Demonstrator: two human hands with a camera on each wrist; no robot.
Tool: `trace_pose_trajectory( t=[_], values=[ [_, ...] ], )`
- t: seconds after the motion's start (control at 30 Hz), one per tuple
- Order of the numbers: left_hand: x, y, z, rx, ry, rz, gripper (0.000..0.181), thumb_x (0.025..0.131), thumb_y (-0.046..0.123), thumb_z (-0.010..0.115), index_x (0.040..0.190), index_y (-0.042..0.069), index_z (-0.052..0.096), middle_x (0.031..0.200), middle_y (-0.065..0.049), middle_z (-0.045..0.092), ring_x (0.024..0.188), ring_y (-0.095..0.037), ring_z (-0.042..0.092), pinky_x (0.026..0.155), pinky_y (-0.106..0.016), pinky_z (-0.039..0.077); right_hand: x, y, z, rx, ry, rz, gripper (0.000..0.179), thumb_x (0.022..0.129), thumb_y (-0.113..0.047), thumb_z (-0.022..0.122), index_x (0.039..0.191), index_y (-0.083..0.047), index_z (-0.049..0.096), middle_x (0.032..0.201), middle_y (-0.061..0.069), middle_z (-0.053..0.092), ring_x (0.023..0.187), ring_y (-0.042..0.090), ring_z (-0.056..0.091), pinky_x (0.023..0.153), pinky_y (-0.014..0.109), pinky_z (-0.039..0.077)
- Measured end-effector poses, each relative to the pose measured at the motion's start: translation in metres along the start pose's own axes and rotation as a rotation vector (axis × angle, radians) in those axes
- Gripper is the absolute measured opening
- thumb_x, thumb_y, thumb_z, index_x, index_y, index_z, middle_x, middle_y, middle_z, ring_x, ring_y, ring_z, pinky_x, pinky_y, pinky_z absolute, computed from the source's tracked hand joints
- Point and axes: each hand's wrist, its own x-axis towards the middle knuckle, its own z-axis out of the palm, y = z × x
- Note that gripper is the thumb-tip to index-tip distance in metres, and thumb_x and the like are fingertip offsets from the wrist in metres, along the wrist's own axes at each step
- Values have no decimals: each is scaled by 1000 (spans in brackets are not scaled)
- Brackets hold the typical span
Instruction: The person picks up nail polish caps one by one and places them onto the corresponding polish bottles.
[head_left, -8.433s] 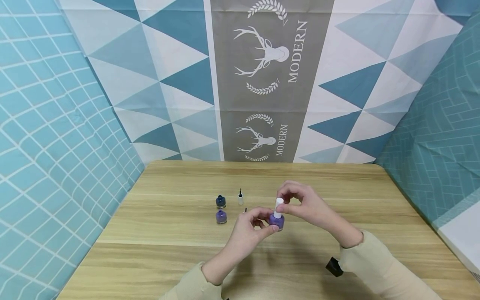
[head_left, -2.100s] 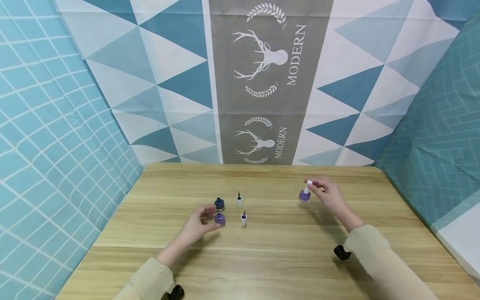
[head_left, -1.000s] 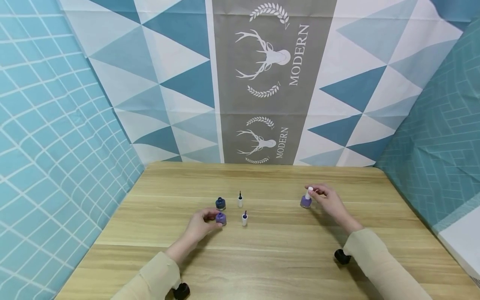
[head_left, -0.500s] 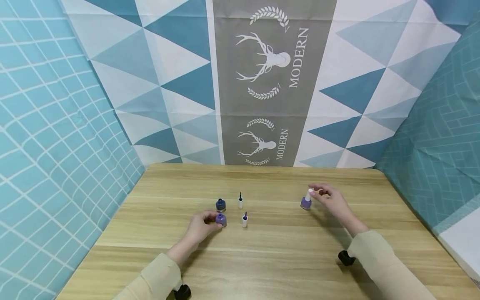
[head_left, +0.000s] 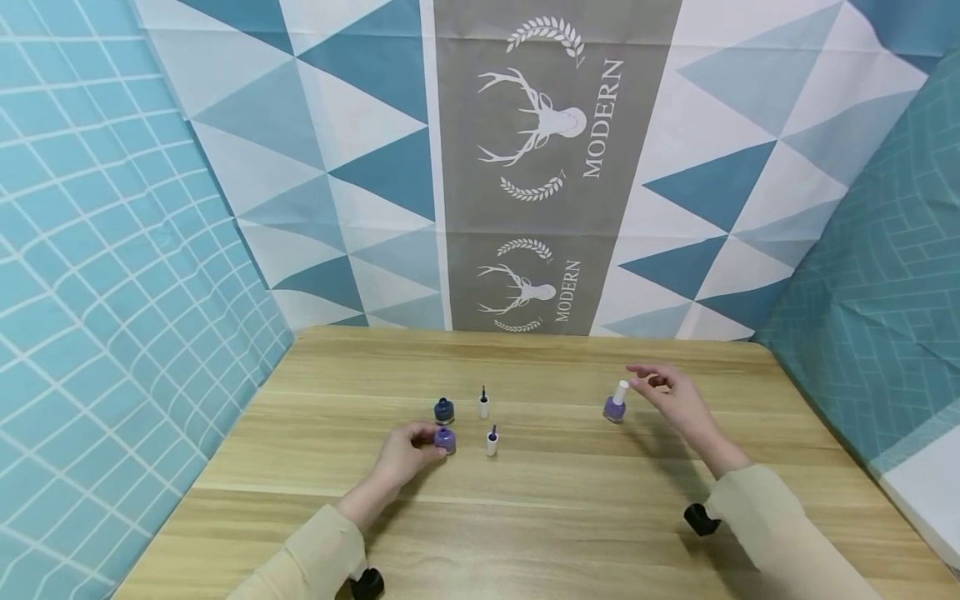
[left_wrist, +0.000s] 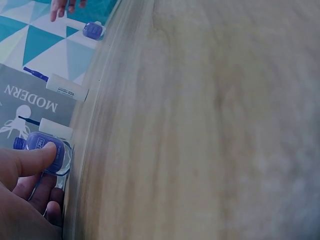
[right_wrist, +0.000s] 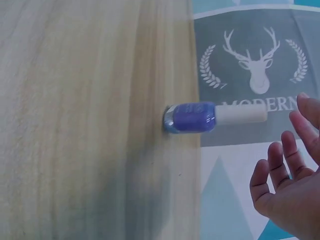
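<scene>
My left hand (head_left: 402, 457) pinches an uncapped purple nail polish bottle (head_left: 446, 441) between thumb and fingers; in the left wrist view its thumb lies across the bottle's front (left_wrist: 39, 144). On the right stands a capped purple nail polish bottle (head_left: 614, 408) with a white cap (right_wrist: 242, 114). Just beside that cap my right hand (head_left: 675, 404) hovers with loosely bent fingers, apart from it and holding nothing. Behind the left bottle is an uncapped dark blue nail polish bottle (head_left: 444, 410). Two white brush caps stand brush-up to its right: one dark (head_left: 483, 406), one purple (head_left: 492, 442).
All the bottles and caps stand on a wooden table (head_left: 540, 517). Patterned cloth (head_left: 555, 167) hangs behind its back edge, with blue tiled cloth (head_left: 135, 275) at the left. A white block-like thing (head_left: 926, 483) sits at the right edge.
Both hands were at the capped purple bottle near the middle. The right hand carried it right, set it down, let go and drew back. The left hand moved left and took the uncapped purple bottle.
</scene>
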Motion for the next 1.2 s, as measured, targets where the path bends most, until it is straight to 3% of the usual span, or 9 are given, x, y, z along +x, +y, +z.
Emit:
trace_pose_trajectory(
  t=[0.27,0.63,1.0,1.2],
  values=[
    [0,-1,0,0,0,6,32,71,0,77,102,2,68,99,-11,69,92,-22,61,83,-37,50,-1,-14,-5,20,7,40,40,94,-34,56,123,-7,60,117,15,57,102,28,53,74,30,47],
    [0,1,1,-18,10,7,30,72,-1,77,101,1,69,97,-12,69,91,-23,62,80,-31,50,-4,-37,-4,77,19,25,41,93,-33,59,126,-8,59,119,15,57,103,25,52,73,20,47],
    [-1,0,1,-20,11,4,32,71,-1,77,101,1,68,98,-11,69,91,-22,62,81,-32,49,-7,-58,3,97,-1,32,46,92,-40,59,127,-10,57,119,11,58,104,22,52,83,23,43],
    [0,0,1,-13,1,-6,32,71,-1,77,102,2,68,99,-10,69,91,-21,61,81,-33,50,-8,-67,11,156,-19,34,47,91,-37,61,129,-10,55,115,11,59,102,18,51,81,19,44]
  ],
)
